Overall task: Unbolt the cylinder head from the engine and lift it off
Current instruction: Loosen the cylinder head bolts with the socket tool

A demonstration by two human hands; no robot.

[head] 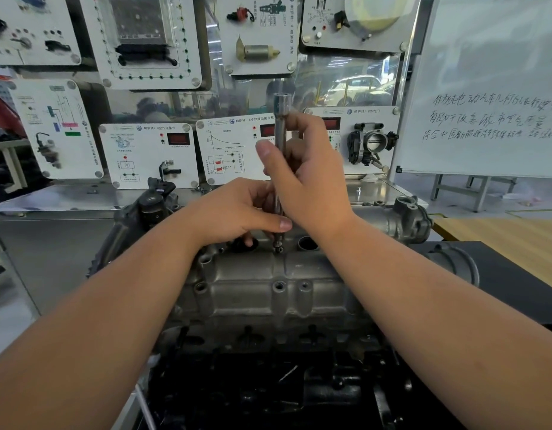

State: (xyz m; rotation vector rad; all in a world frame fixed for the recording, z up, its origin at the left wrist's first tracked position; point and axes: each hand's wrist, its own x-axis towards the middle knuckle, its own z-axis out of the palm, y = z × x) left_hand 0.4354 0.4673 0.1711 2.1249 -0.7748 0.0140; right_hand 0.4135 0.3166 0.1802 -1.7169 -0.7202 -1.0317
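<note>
The grey metal cylinder head (262, 293) lies across the engine in front of me, with several bolt holes along its top. A long steel extension bar (280, 125) stands upright, its lower tip on a bolt (278, 249) at the head's far edge. My right hand (305, 172) is wrapped around the bar's upper half. My left hand (240, 209) pinches the bar low down, just above the bolt. The bar's middle is hidden by my fingers.
The dark engine block (268, 383) sits below the head. White teaching panels (147, 155) with sensors stand behind the engine. A whiteboard (492, 88) with handwriting is at the right, above a wooden table (510, 243). A grey housing (411, 218) sticks out at the head's right end.
</note>
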